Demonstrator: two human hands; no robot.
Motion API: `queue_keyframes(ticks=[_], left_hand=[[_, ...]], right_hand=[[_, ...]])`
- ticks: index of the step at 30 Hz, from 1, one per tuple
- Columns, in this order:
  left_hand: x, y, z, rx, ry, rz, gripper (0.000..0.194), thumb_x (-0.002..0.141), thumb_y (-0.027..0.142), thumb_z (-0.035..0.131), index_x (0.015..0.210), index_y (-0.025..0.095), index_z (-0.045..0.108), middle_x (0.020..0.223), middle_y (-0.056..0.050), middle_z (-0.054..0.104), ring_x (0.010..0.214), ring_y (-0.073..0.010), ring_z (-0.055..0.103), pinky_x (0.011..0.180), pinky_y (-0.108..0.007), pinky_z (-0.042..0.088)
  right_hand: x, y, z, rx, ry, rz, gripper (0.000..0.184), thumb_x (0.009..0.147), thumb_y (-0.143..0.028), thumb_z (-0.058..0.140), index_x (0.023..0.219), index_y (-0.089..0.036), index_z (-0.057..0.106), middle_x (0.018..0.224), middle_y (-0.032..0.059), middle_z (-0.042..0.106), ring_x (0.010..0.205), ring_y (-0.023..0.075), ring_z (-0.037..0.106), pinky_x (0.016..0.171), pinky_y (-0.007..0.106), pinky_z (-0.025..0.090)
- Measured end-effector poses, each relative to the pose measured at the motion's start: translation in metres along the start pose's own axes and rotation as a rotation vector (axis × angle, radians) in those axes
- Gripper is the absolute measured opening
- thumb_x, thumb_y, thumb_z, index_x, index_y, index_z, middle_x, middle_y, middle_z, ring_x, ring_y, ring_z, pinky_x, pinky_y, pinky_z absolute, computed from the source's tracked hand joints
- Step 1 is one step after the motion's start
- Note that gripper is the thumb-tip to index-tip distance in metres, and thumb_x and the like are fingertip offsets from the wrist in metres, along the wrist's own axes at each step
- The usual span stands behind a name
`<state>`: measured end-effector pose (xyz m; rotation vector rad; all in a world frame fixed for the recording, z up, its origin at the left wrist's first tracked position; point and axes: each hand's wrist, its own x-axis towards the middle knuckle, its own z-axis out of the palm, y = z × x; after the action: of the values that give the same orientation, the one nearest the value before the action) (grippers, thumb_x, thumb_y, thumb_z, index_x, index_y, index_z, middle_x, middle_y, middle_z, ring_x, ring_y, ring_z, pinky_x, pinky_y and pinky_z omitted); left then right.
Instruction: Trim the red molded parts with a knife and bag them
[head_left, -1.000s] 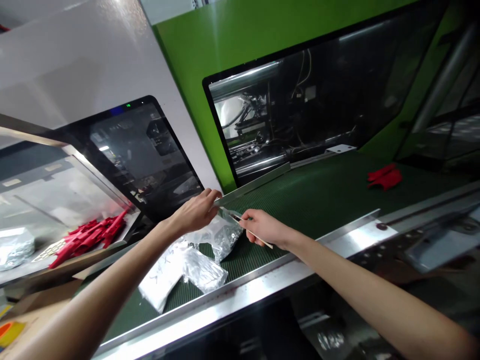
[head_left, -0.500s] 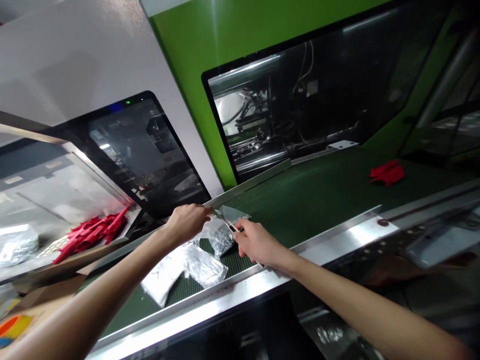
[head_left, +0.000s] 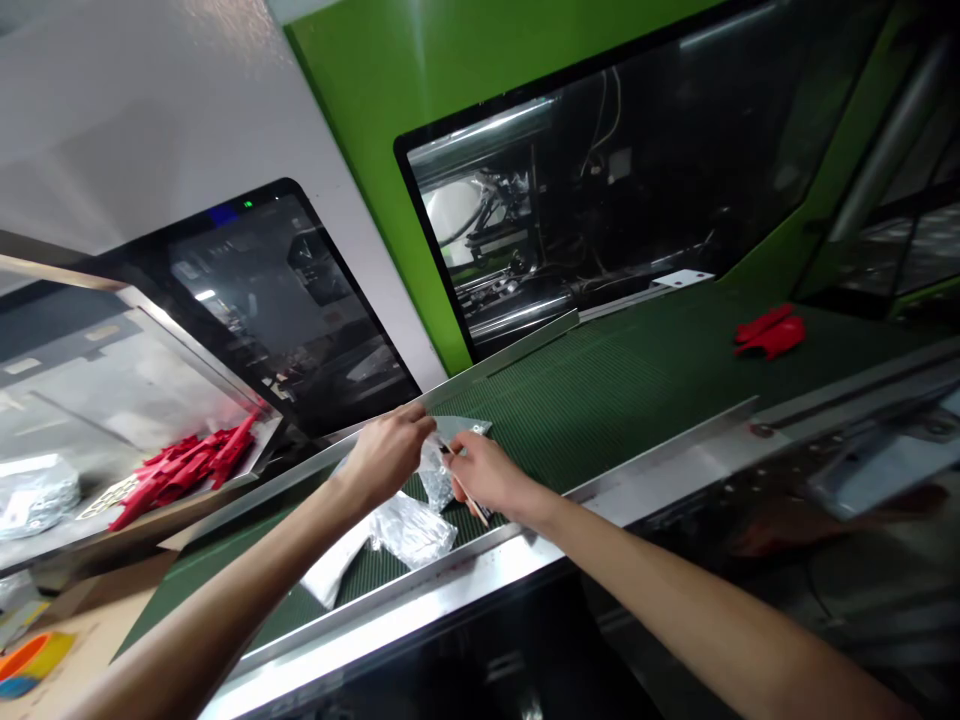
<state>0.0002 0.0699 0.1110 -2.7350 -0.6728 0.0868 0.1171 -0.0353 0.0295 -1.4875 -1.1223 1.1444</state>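
Observation:
My left hand [head_left: 394,445] is closed, its fingertips pinching the upper edge of a clear plastic bag [head_left: 437,482] of small parts. Close beside it, my right hand [head_left: 487,472] is wrapped round a slim knife-like tool [head_left: 475,506]. The tool's tip meets the bag near my left fingertips; its exact kind is too small to make out. Below my hands, another clear plastic bag [head_left: 412,532] lies on the green conveyor belt [head_left: 600,400], beside a white packet [head_left: 334,565] partly hidden by my left forearm.
Red plastic parts [head_left: 770,332] rest on the belt at the right. Metal rails [head_left: 645,470] edge the belt. At left, a shelf holds a pile of red parts [head_left: 187,465] and a bagged bundle [head_left: 37,495]. Tape rolls [head_left: 34,662] lie on cardboard. A green machine [head_left: 360,110] stands behind.
My right hand has moved slightly left, closer to my left hand, and the tool has tilted more steeply. The bag's top has shifted under my fingers. The view has turned slightly.

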Motion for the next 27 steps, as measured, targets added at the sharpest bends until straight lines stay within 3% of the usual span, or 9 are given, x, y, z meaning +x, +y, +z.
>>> queue_keyframes(ticks=[10, 14, 20, 24, 27], left_hand=[[-0.002, -0.001, -0.009, -0.101, 0.101, -0.041, 0.016, 0.089, 0.010, 0.049, 0.097, 0.013, 0.063, 0.090, -0.005, 0.060, 0.076, -0.0158, 0.058, 0.066, -0.029, 0.046], [-0.004, -0.002, -0.012, -0.184, 0.141, 0.014, 0.018, 0.088, 0.011, 0.049, 0.097, 0.016, 0.064, 0.092, -0.005, 0.062, 0.079, -0.0156, 0.058, 0.069, -0.028, 0.045], [-0.009, -0.003, -0.004, -0.299, 0.303, -0.049, 0.018, 0.089, 0.017, 0.046, 0.091, 0.015, 0.064, 0.086, -0.006, 0.062, 0.074, -0.0161, 0.057, 0.066, -0.027, 0.043], [-0.012, -0.002, 0.000, -0.356, 0.337, 0.013, 0.023, 0.084, 0.012, 0.047, 0.097, 0.018, 0.066, 0.093, -0.005, 0.065, 0.083, -0.0169, 0.060, 0.073, -0.026, 0.044], [-0.014, 0.001, 0.001, -0.377, 0.385, -0.016, 0.023, 0.084, 0.013, 0.046, 0.095, 0.017, 0.066, 0.091, -0.006, 0.064, 0.081, -0.0178, 0.059, 0.070, -0.027, 0.044]], right_hand=[[-0.003, -0.005, 0.015, 0.120, -0.032, 0.011, 0.032, 0.099, -0.043, 0.049, 0.107, -0.014, 0.058, 0.070, -0.0044, 0.057, 0.046, 0.0044, 0.048, 0.043, 0.018, 0.042], [-0.001, -0.001, 0.018, 0.112, -0.025, 0.000, 0.031, 0.099, -0.043, 0.050, 0.106, -0.014, 0.059, 0.071, -0.0042, 0.057, 0.047, 0.0046, 0.048, 0.044, 0.018, 0.043], [-0.001, 0.003, 0.017, 0.087, -0.067, -0.007, 0.031, 0.098, -0.043, 0.051, 0.105, -0.014, 0.059, 0.070, -0.0045, 0.057, 0.046, 0.0045, 0.048, 0.044, 0.018, 0.043], [-0.004, 0.002, 0.017, 0.089, -0.060, 0.002, 0.033, 0.100, -0.044, 0.048, 0.108, -0.014, 0.058, 0.070, -0.0046, 0.057, 0.046, 0.0045, 0.047, 0.043, 0.018, 0.042], [-0.010, 0.003, 0.018, 0.070, -0.064, 0.000, 0.031, 0.099, -0.043, 0.050, 0.106, -0.014, 0.058, 0.070, -0.0046, 0.057, 0.046, 0.0045, 0.047, 0.043, 0.018, 0.042]])
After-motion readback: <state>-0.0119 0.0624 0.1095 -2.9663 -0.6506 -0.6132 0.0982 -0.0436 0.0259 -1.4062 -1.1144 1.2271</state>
